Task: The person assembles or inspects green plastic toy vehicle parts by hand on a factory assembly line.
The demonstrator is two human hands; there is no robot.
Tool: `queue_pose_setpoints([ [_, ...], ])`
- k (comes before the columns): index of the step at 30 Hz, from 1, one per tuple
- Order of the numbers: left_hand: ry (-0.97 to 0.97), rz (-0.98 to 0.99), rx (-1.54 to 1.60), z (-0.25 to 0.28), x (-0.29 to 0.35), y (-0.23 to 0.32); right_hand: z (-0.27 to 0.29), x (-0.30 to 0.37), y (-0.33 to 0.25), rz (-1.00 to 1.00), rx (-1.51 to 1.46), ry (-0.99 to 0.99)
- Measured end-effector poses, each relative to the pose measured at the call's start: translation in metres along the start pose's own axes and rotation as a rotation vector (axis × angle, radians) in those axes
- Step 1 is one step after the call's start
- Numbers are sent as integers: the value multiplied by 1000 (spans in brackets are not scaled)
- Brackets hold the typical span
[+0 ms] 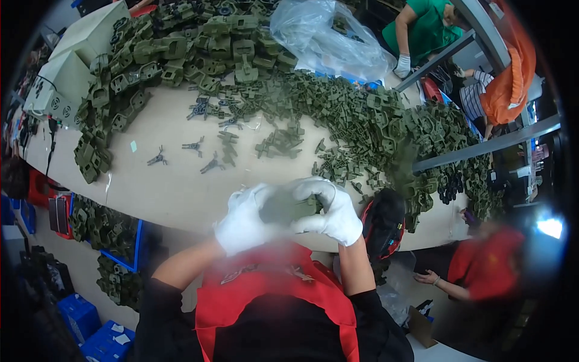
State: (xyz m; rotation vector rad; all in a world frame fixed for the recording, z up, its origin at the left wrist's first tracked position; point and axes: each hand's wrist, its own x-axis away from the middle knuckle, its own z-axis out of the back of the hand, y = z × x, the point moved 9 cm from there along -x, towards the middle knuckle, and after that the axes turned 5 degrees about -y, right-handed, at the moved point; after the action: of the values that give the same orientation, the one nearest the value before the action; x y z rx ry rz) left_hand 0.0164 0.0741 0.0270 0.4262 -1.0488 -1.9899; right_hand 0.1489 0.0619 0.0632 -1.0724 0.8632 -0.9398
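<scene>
Hands: left hand [244, 220] and right hand [330, 211] | grip: both grasping green plastic part [288, 208] | above table [175, 187]

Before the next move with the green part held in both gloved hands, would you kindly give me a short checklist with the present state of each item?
1. Left hand gloved and on the green plastic part: ok.
2. Right hand gloved and on the same part: ok.
3. Part held over the table edge, close to the body, apart from the pile: ok.
4. Part's orientation and fit: cannot tell, fingers cover most of it and it is blurred.
5. More green parts piled on the table ahead: ok.
6. Small dark pieces lying loose on the bare tabletop: ok.
</scene>
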Motion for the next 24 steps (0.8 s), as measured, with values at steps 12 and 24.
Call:
queue_pose_setpoints([
  [12, -212, 196, 681, -50, -23, -32, 10, 12, 70, -513, -386, 155],
  [24, -326, 246, 925, -71, -10, -42, -10, 14, 53, -574, 260, -41],
])
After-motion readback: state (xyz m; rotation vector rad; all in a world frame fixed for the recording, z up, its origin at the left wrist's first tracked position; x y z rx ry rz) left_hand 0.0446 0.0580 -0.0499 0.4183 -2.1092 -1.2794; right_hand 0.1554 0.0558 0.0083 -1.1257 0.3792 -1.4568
